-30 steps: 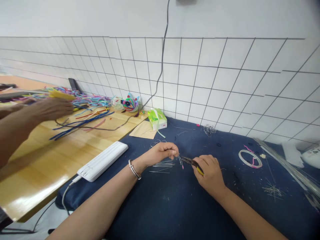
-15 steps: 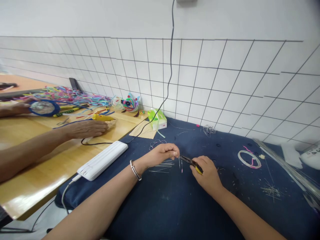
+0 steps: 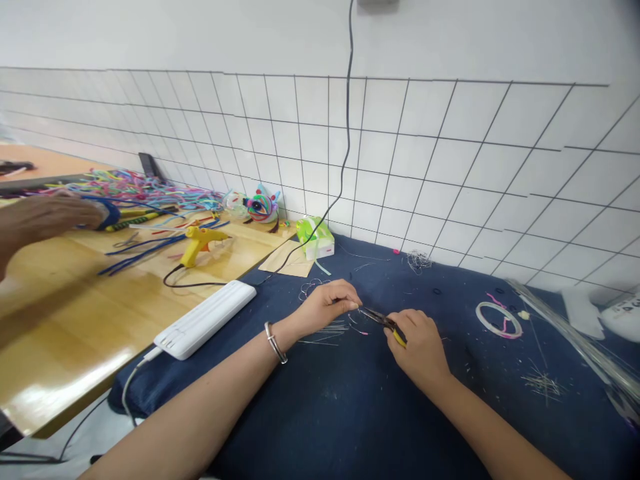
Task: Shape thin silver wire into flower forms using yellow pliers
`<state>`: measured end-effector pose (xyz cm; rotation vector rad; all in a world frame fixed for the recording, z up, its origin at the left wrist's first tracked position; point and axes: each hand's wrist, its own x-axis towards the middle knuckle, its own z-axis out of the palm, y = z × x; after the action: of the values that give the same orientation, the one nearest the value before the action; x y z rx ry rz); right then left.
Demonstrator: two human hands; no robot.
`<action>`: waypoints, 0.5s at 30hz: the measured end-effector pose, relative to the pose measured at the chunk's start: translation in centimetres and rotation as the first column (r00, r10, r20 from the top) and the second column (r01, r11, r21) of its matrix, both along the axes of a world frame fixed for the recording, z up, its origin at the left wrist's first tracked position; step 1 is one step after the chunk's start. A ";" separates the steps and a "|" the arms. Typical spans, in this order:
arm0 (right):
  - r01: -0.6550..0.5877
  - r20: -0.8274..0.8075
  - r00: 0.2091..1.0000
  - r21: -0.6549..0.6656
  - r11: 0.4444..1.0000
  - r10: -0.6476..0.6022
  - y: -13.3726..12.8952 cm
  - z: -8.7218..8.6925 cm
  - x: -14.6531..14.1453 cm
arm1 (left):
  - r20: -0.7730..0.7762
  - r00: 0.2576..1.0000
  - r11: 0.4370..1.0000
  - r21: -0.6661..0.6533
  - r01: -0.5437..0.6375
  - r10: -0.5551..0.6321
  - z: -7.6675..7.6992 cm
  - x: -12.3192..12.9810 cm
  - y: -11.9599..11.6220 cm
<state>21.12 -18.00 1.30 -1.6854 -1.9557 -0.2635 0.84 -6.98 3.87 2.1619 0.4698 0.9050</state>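
My left hand (image 3: 330,305), with a silver bangle (image 3: 275,343) at its wrist, pinches a thin wire (image 3: 356,325) that curves below the fingertips and has a small pink part at its end. My right hand (image 3: 419,340) is closed around the yellow-and-black handles of pliers (image 3: 380,319). The plier jaws reach left to the wire at my left fingertips; whether they grip it is too small to tell. Straight cut wires (image 3: 325,333) lie on the dark blue cloth (image 3: 320,407) beneath my left hand, and wire loops (image 3: 311,288) lie just behind it.
On the wooden table (image 3: 65,327) are a yellow glue gun (image 3: 200,244), pipe cleaners (image 3: 150,190) and a co-worker's hand (image 3: 55,217). A white power strip (image 3: 207,320) lies along its edge. A tissue pack (image 3: 316,237), tangled wire (image 3: 419,261) and a coil (image 3: 499,320) lie on the cloth.
The dangling wire has swung from hanging straight down to a curve between my hands. The co-worker's nearer hand has left the glue gun and moved left over the blue round piece.
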 end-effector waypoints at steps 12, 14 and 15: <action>0.033 0.140 0.990 0.015 0.999 -0.035 -0.4 0.2 -0.2 | -0.048 0.998 0.985 -0.165 -0.040 0.032 -1.9 0.5 0.0; 0.027 0.170 0.985 0.032 0.999 -0.032 -0.4 0.2 -0.1 | -0.047 0.999 0.982 -0.184 -0.031 0.023 -1.8 0.5 -0.1; 0.026 0.184 0.982 0.040 0.999 -0.033 -0.4 0.1 -0.1 | -0.046 0.999 0.981 -0.192 -0.025 0.016 -1.8 0.5 -0.1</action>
<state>20.99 -18.40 1.44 -1.7193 -2.0455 -0.4804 1.35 -7.09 2.08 2.0070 0.5788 0.7900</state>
